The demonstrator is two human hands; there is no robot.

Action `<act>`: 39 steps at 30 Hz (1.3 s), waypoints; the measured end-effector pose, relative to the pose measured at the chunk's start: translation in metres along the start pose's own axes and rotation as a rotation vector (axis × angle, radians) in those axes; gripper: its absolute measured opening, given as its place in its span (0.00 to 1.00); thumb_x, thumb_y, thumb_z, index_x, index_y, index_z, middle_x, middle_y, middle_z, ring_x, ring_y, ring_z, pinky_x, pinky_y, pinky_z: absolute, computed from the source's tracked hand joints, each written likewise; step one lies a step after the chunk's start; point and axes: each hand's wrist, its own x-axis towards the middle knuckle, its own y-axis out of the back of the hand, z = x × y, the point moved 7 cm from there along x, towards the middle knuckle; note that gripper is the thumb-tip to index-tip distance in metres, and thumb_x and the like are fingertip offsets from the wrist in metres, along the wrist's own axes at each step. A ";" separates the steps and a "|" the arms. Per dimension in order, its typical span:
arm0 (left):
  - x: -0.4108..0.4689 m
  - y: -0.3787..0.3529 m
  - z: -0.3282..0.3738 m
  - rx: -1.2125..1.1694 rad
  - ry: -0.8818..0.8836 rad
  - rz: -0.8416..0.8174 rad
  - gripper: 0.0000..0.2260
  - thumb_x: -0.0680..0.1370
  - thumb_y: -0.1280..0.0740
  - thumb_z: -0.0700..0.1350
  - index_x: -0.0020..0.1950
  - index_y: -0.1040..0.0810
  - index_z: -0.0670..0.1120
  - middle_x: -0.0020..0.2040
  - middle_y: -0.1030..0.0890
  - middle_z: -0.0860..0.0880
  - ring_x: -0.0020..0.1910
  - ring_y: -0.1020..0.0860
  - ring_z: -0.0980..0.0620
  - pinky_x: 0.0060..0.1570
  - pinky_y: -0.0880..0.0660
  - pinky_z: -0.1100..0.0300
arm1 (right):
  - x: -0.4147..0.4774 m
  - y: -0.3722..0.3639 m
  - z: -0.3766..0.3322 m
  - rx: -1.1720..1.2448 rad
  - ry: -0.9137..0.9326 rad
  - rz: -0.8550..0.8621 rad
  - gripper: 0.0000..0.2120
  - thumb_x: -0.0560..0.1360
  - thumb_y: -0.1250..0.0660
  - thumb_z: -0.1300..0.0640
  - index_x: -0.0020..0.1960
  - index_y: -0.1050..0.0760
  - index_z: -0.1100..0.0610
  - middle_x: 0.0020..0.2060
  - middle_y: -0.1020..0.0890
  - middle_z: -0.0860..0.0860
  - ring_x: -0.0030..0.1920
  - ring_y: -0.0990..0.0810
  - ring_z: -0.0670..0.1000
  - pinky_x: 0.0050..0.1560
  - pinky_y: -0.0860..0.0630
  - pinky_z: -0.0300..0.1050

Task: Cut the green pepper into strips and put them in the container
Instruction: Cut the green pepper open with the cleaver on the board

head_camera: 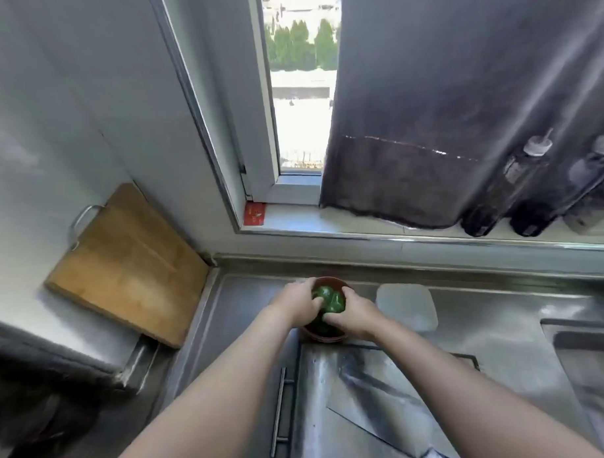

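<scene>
A shiny green pepper [328,299] sits in a small brown bowl [326,336] at the back of the steel counter. My left hand [298,302] grips the pepper from the left and my right hand [355,312] grips it from the right, fingers curled round it. A clear plastic container [407,305] with rounded corners stands just to the right of the bowl. A large cleaver [378,397] lies flat on the steel surface in front of the bowl, its blade pointing toward the bowl.
A wooden cutting board [127,265] with a metal handle leans against the left wall. Dark bottles [504,191] stand on the window sill beside a grey curtain [460,103]. A sink edge [585,339] shows at right. A cabinet handle [279,411] hangs below the counter.
</scene>
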 end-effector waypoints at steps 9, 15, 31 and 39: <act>0.026 -0.019 -0.019 -0.204 0.041 0.039 0.22 0.80 0.38 0.57 0.72 0.27 0.51 0.68 0.23 0.47 0.70 0.31 0.46 0.67 0.33 0.55 | 0.013 -0.022 0.018 0.171 -0.095 0.084 0.49 0.70 0.25 0.46 0.82 0.50 0.50 0.68 0.24 0.56 0.63 0.23 0.57 0.60 0.24 0.48; 0.008 -0.002 -0.008 -0.440 0.020 0.173 0.23 0.76 0.31 0.57 0.70 0.26 0.55 0.60 0.30 0.48 0.68 0.37 0.48 0.65 0.36 0.58 | -0.027 0.002 0.016 0.361 0.067 0.181 0.42 0.67 0.21 0.52 0.74 0.39 0.43 0.58 0.21 0.46 0.60 0.21 0.53 0.58 0.24 0.47; -0.144 -0.115 0.022 -0.276 -0.097 0.068 0.37 0.58 0.21 0.54 0.65 0.30 0.56 0.60 0.30 0.57 0.59 0.27 0.56 0.59 0.28 0.60 | -0.151 -0.063 0.092 0.174 0.262 -0.071 0.43 0.68 0.26 0.54 0.77 0.44 0.41 0.67 0.25 0.47 0.63 0.22 0.50 0.59 0.24 0.46; -0.175 -0.134 0.008 -0.214 -0.076 0.136 0.33 0.58 0.23 0.59 0.60 0.31 0.56 0.54 0.29 0.58 0.53 0.26 0.54 0.54 0.25 0.54 | -0.168 -0.089 0.104 0.057 0.242 -0.164 0.43 0.76 0.36 0.64 0.82 0.53 0.42 0.77 0.34 0.48 0.74 0.33 0.52 0.64 0.38 0.34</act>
